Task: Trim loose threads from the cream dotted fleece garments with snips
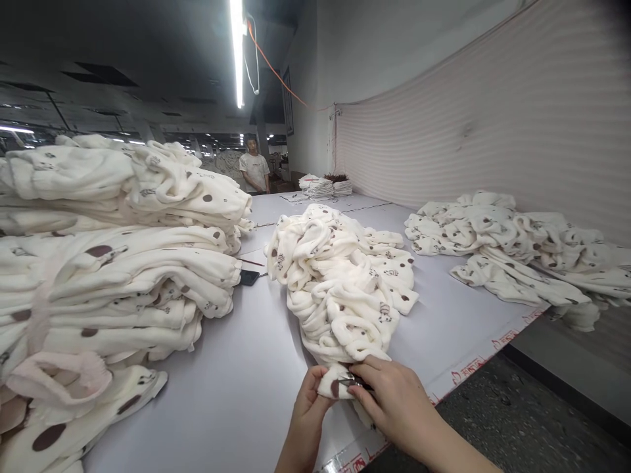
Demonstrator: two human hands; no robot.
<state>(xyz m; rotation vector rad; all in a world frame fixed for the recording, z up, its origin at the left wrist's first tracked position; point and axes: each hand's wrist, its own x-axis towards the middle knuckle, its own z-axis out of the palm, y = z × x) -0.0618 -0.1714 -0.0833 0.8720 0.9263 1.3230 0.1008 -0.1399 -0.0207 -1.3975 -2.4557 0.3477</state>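
Observation:
My left hand (309, 401) is closed on the edge of a white fleece garment (340, 289) printed with brown spots and small animal figures. Thread snips (351, 380), small and metallic, are gripped in my right hand (389, 397), with their blades against the pinched cloth beside a brown spot. Most of the snips is hidden by my fingers. The bulk of the garment lies bunched on the table in front of both hands.
Tall stacks of similar fleece garments (113, 276), tied with a pink strip, fill the left. More garments (513, 243) hang over the table's right edge. A dark phone (249, 278) lies on the white table (221, 394). Folded pieces (318, 187) and a person (255, 167) are farther back.

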